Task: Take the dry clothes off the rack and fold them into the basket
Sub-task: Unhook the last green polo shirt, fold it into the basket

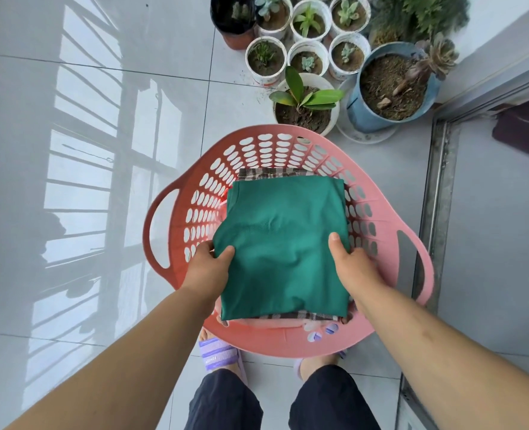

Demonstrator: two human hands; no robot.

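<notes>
Both hands, the left hand (209,268) and right hand (351,268), pinch the folded green cloth (283,243) at its side edges, thumbs on top, keeping the fold flat over a plaid garment (263,174) inside the pink basket (288,342).

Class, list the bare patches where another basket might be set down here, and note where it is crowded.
Free: the wide tiled floor left of the pink basket; also the floor right of the door track. Crowded: behind the basket, where plant pots cluster, and inside it, filled by the green garment.
</notes>
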